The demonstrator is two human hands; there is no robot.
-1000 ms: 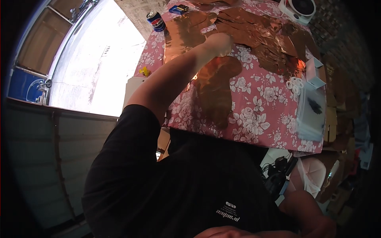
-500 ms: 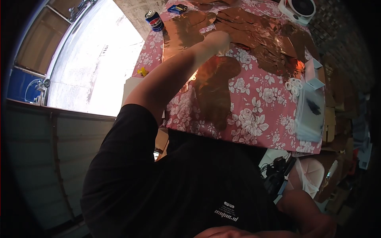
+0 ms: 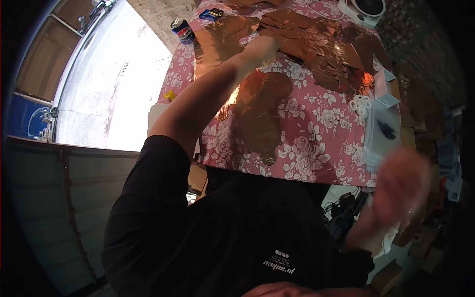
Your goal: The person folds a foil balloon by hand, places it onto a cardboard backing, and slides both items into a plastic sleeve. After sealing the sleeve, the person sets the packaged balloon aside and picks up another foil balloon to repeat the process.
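My left hand (image 3: 264, 48) reaches across the table to the near edge of a heap of shiny copper-coloured sheets (image 3: 302, 34). Its back faces me and the fingers are hidden beneath it. Close below that hand lies a single copper-coloured sheet with rounded, sole-like outlines (image 3: 260, 119), and more sheets (image 3: 222, 37) lie to its left. My right hand (image 3: 403, 185) is raised beside the table's near right corner, close to a stack of clear plastic bags (image 3: 378, 151). Motion smears its fingers.
On the pink flowered tablecloth (image 3: 309, 153) stand a blue drink can (image 3: 183, 31), a small blue box (image 3: 212, 14) and an open white box (image 3: 387, 89). White rings (image 3: 360, 105) lie near the bags. A white round-faced device (image 3: 363, 11) stands at the far right.
My right hand has risen from low by my body to the table's right corner. My left hand stays at the heap's edge. The whole view has shifted slightly.
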